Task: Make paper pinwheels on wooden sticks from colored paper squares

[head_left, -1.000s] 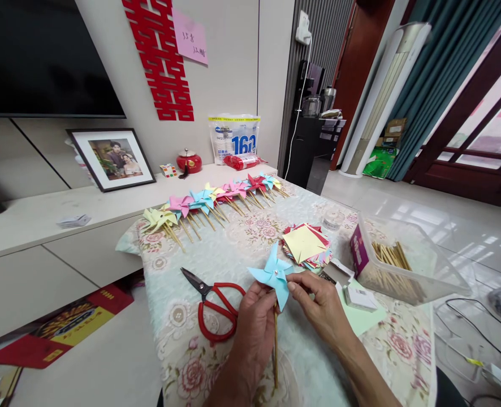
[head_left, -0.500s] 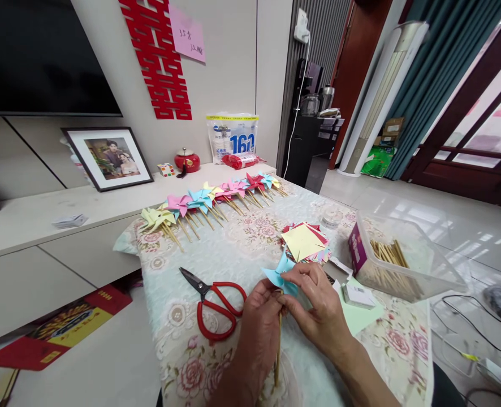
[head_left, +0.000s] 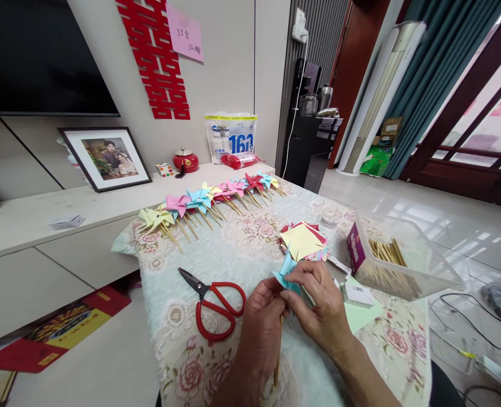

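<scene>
A light-blue paper pinwheel [head_left: 285,271] is held over the near part of the table. My left hand [head_left: 262,316] is closed around the top of its wooden stick [head_left: 277,362], just below the paper. With thumb and fingers, my right hand [head_left: 320,299] pinches the pinwheel's blades from the right side. Both hands' fingertips meet at the pinwheel's centre, so the join of paper and stick is hidden. Left of my left hand lie red-handled scissors [head_left: 216,302], blades pointing away. Beyond the hands is a stack of cut paper squares [head_left: 303,242], a yellow one on top.
Finished pinwheels [head_left: 199,199] lie in a row along the table's far edge. On the right stands a clear plastic box [head_left: 428,265] of wooden sticks [head_left: 388,254]. Beside it are a small white box [head_left: 358,295], green paper [head_left: 363,317] and a tape roll [head_left: 331,217].
The pinwheel has turned a little, and its left blade no longer sticks out as far. Both hands stay close to the same place, with small finger movements.
</scene>
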`<move>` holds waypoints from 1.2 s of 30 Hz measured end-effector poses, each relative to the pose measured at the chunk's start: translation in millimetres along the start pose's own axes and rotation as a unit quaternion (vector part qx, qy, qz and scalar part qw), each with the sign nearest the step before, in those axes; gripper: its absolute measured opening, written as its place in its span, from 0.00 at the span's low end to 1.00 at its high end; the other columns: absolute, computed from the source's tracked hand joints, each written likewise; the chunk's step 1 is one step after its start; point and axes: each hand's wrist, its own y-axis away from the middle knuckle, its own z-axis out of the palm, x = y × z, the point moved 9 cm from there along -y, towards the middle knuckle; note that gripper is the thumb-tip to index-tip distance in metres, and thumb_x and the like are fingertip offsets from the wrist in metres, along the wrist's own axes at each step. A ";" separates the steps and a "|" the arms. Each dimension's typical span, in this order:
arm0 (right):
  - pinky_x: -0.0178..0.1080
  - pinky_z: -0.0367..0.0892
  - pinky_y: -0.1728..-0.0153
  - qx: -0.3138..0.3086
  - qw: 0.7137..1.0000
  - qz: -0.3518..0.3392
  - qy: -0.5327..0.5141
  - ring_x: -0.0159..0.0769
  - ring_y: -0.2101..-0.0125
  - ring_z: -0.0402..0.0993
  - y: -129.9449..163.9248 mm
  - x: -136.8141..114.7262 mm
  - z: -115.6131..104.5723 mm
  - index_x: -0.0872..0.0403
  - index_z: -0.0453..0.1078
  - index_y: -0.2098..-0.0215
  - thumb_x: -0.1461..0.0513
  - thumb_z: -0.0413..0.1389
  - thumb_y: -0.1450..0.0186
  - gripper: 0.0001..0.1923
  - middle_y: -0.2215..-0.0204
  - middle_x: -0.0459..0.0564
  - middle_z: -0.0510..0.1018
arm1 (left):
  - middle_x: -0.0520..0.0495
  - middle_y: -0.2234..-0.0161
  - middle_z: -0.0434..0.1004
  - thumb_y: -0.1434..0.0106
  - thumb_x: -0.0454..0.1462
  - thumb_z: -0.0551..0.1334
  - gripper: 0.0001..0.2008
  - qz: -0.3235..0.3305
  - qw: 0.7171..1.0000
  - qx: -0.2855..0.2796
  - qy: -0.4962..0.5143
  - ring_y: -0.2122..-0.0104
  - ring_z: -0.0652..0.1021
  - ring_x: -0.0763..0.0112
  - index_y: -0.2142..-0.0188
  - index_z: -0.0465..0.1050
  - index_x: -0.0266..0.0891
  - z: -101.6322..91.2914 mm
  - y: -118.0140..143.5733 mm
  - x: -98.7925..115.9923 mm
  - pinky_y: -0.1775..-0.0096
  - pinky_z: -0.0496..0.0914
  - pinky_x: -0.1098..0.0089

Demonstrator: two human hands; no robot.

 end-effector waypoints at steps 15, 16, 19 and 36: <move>0.57 0.63 0.42 0.086 0.941 0.118 -0.305 0.55 0.39 0.63 4.2 32.2 -15.0 0.45 0.74 0.53 0.50 0.61 0.35 0.15 0.42 0.57 0.67 | 0.42 0.60 0.75 0.37 0.33 0.63 0.09 0.315 0.900 -0.051 -0.297 0.58 0.75 0.60 0.59 0.81 0.44 14.7 29.0 61.8 0.57 0.70 0.65; 0.58 0.63 0.41 0.081 0.942 0.117 -0.302 0.55 0.38 0.63 3.6 31.5 -14.8 0.46 0.74 0.55 0.48 0.62 0.36 0.15 0.42 0.57 0.67 | 0.42 0.61 0.75 0.36 0.32 0.62 0.11 0.323 0.888 -0.054 -0.322 0.58 0.75 0.59 0.58 0.81 0.44 16.2 31.1 62.0 0.56 0.70 0.64; 0.58 0.64 0.42 0.068 0.945 0.122 -0.295 0.56 0.38 0.63 2.5 31.7 -13.9 0.47 0.73 0.59 0.47 0.62 0.37 0.15 0.43 0.58 0.68 | 0.42 0.61 0.77 0.38 0.30 0.62 0.13 0.343 0.864 -0.051 -0.366 0.58 0.76 0.58 0.57 0.82 0.45 17.2 35.5 62.5 0.55 0.69 0.63; 0.50 0.58 0.41 0.081 0.904 0.139 -0.397 0.50 0.40 0.60 6.8 39.9 -10.6 0.48 0.77 0.58 0.55 0.64 0.37 0.10 0.43 0.53 0.67 | 0.45 0.61 0.75 0.36 0.30 0.61 0.12 0.335 0.883 -0.098 -0.313 0.62 0.76 0.66 0.56 0.79 0.42 18.6 26.9 50.8 0.61 0.70 0.68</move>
